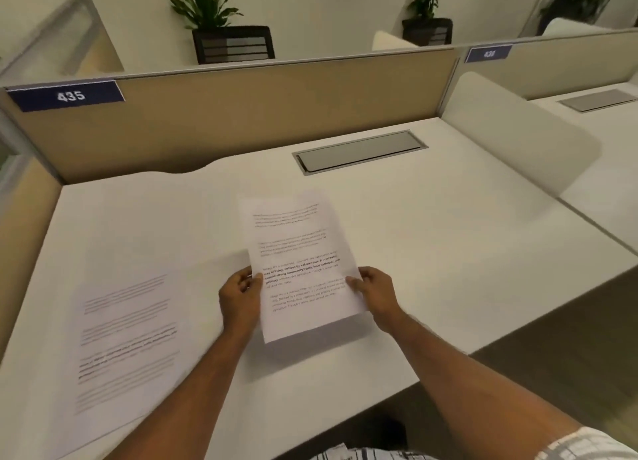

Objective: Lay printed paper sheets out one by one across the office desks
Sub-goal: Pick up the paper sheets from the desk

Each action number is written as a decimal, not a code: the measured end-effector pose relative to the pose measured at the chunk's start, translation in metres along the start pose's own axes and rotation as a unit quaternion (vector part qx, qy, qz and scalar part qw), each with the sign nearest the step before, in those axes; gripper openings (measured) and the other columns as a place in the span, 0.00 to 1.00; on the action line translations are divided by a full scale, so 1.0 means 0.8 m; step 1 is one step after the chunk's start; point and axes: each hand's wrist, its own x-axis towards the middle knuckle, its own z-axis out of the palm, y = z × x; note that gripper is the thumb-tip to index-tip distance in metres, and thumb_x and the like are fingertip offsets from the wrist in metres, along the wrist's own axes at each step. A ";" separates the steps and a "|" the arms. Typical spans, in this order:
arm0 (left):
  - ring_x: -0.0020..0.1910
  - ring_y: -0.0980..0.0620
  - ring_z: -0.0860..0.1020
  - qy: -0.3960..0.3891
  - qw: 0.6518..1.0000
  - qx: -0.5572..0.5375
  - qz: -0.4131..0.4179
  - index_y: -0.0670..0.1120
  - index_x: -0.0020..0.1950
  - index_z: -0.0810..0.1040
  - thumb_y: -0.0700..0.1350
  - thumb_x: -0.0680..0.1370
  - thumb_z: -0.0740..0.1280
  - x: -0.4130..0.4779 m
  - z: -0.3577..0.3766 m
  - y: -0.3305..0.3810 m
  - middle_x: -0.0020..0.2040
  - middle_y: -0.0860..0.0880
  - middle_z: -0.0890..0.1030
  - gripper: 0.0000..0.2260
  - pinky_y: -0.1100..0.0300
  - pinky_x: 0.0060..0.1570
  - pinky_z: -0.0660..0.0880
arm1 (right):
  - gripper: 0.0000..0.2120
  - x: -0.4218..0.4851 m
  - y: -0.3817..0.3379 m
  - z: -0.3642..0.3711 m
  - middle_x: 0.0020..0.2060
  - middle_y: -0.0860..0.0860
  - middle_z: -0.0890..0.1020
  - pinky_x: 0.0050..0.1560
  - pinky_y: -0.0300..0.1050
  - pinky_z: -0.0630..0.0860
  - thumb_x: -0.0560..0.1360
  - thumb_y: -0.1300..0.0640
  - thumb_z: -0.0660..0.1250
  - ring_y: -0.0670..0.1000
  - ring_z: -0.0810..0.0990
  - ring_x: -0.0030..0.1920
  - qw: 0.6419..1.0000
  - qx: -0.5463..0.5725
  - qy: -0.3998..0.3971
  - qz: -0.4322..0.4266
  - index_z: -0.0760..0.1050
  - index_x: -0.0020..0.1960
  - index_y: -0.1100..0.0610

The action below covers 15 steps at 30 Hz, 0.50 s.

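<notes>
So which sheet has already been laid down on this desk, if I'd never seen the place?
Find the desk under the blue sign reading 435. On its near left part lies a printed sheet, flat on the surface with no hand touching it. The other sheet, toward the middle, is held at its edges by both hands.

A grey cable hatch (359,152) sits flush in the surface just beyond the grip. Farther back stands a tan partition (262,104), with a blue "435" tag (69,95) at its upper left. A white divider (518,142) rises to the right of the grip. Behind the partition, well beyond the grip, two potted plants (221,21) (428,14) stand against the wall.
</notes>
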 end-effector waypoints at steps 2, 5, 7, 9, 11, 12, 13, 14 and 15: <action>0.49 0.46 0.83 -0.016 1.000 0.000 -0.010 0.40 0.60 0.79 0.40 0.77 0.70 -0.004 0.041 0.001 0.52 0.43 0.84 0.12 0.51 0.53 0.80 | 0.05 0.018 0.000 -0.040 0.45 0.54 0.86 0.48 0.49 0.82 0.73 0.64 0.71 0.53 0.84 0.43 1.000 0.002 0.008 -0.006 0.80 0.48 0.57; 0.49 0.45 0.83 -0.028 0.999 -0.002 -0.027 0.42 0.61 0.79 0.41 0.77 0.70 -0.011 0.112 0.007 0.52 0.42 0.84 0.12 0.51 0.50 0.80 | 0.05 0.052 -0.002 -0.106 0.45 0.53 0.86 0.47 0.48 0.82 0.73 0.64 0.71 0.52 0.85 0.42 1.000 0.005 0.026 -0.008 0.80 0.49 0.58; 0.49 0.47 0.82 -0.041 0.999 -0.001 -0.032 0.42 0.62 0.78 0.41 0.77 0.70 -0.018 0.165 0.010 0.53 0.43 0.84 0.14 0.55 0.45 0.79 | 0.05 0.076 -0.001 -0.152 0.45 0.53 0.85 0.47 0.48 0.82 0.74 0.64 0.71 0.52 0.84 0.42 0.999 0.005 0.037 -0.010 0.80 0.49 0.58; 0.48 0.47 0.82 -0.053 0.998 -0.005 -0.041 0.40 0.63 0.77 0.41 0.78 0.69 -0.028 0.216 0.014 0.52 0.43 0.84 0.14 0.59 0.41 0.78 | 0.05 0.098 0.002 -0.198 0.45 0.53 0.85 0.48 0.49 0.83 0.73 0.64 0.71 0.53 0.85 0.43 0.999 0.003 0.045 -0.006 0.80 0.49 0.58; 0.48 0.48 0.82 -0.070 0.996 -0.010 -0.050 0.41 0.63 0.77 0.41 0.78 0.69 -0.039 0.262 0.018 0.51 0.45 0.83 0.14 0.60 0.39 0.79 | 0.05 0.117 0.003 -0.242 0.46 0.55 0.85 0.49 0.49 0.82 0.74 0.63 0.71 0.53 0.85 0.44 0.999 -0.001 0.049 -0.002 0.80 0.48 0.57; 0.49 0.48 0.83 -0.080 0.995 -0.009 -0.053 0.41 0.62 0.77 0.41 0.78 0.69 -0.042 0.284 0.019 0.51 0.45 0.84 0.14 0.60 0.39 0.79 | 0.04 0.126 0.002 -0.264 0.47 0.55 0.85 0.49 0.49 0.82 0.74 0.63 0.71 0.53 0.84 0.44 0.999 -0.006 0.052 -0.003 0.80 0.48 0.57; 0.49 0.47 0.83 -0.088 0.994 -0.008 -0.059 0.41 0.63 0.77 0.41 0.78 0.70 -0.045 0.304 0.020 0.51 0.45 0.84 0.14 0.59 0.39 0.79 | 0.04 0.134 0.002 -0.284 0.47 0.55 0.85 0.49 0.49 0.82 0.74 0.63 0.71 0.53 0.84 0.43 0.998 -0.011 0.058 -0.003 0.80 0.48 0.57; 0.49 0.47 0.83 -0.096 0.993 -0.005 -0.065 0.40 0.63 0.77 0.40 0.77 0.70 -0.048 0.322 0.021 0.51 0.45 0.84 0.15 0.59 0.39 0.79 | 0.04 0.141 0.001 -0.304 0.47 0.55 0.85 0.49 0.49 0.82 0.74 0.63 0.71 0.53 0.84 0.44 0.998 -0.016 0.063 0.000 0.80 0.49 0.57; 0.48 0.48 0.83 -0.105 0.992 -0.005 -0.069 0.41 0.64 0.76 0.40 0.77 0.70 -0.051 0.337 0.022 0.51 0.45 0.84 0.16 0.59 0.39 0.80 | 0.05 0.147 0.001 -0.323 0.48 0.55 0.85 0.50 0.50 0.82 0.74 0.63 0.71 0.53 0.84 0.44 0.998 -0.019 0.068 0.003 0.80 0.50 0.58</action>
